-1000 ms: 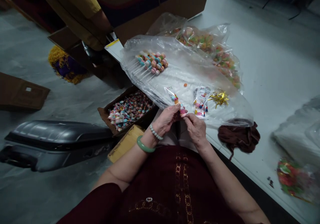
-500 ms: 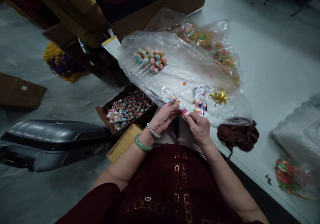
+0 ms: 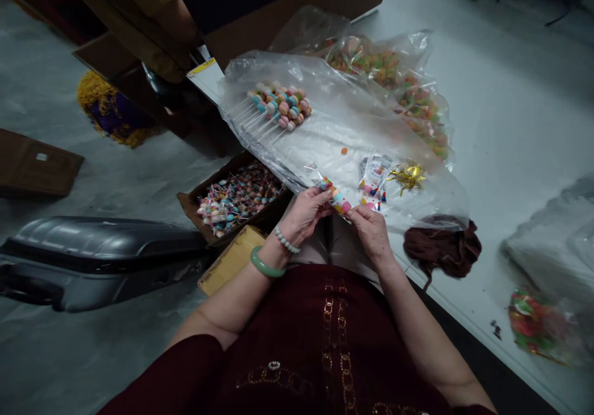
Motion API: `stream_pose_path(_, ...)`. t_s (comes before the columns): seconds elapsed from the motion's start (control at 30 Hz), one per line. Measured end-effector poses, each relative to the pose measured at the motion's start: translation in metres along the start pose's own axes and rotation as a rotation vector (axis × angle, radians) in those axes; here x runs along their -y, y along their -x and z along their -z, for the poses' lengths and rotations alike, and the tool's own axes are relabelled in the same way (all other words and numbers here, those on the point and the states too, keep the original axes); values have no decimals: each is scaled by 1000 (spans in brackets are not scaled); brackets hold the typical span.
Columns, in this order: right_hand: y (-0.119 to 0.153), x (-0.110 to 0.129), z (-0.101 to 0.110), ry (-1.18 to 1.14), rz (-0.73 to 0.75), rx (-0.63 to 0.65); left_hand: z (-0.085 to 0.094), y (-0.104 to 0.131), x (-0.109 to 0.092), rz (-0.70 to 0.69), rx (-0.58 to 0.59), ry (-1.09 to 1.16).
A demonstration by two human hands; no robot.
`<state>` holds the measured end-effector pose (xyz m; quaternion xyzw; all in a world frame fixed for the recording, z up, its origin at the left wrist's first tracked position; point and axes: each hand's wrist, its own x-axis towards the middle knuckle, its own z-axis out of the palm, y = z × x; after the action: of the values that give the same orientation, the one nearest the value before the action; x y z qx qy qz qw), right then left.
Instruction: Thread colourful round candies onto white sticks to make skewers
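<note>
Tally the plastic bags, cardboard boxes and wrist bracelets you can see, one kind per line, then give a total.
Clear plastic bags holding candy: 3 (large bag of candy skewers, bag of mixed sweets behind it, bag at the right edge)
Open cardboard box of wrapped lollipops: 1
Bracelets on the left wrist: 2 (green bangle, white bead bracelet)
Total: 6

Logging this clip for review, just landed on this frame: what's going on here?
A person seated at a white table holds a candy skewer in a clear wrapper between the left hand and the right hand. On the plastic sheet ahead lie a row of unwrapped candy skewers, a few wrapped ones and gold twist ties. A cardboard box of wrapped candy sits on the floor to the left.
</note>
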<state>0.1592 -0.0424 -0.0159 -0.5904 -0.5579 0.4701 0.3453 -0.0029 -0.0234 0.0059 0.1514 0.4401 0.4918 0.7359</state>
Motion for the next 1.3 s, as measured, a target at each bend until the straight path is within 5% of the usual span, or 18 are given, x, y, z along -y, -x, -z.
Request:
stream_pose_path(0.23,9,5,-8,559,166,-270,-12,4,12,16,27,43)
stream_pose_path(0.47,15,5,4,98,67,-24,-3,-1,6,-42,1,78)
stream_pose_path(0.7,9,13,-12,95,79,-146,-10,4,13,-36,87,51)
stream_pose_path(0.9,16,6,-8,147,154,-43,-2,3,16,-25,53,-34)
stream_pose_path(1.03,15,1,-6,144,135,-157,-1,-1,18,48,126,-83)
stream_pose_path(1.3,16,-1,-10,685,522,-238,-7,5,14,245,137,126)
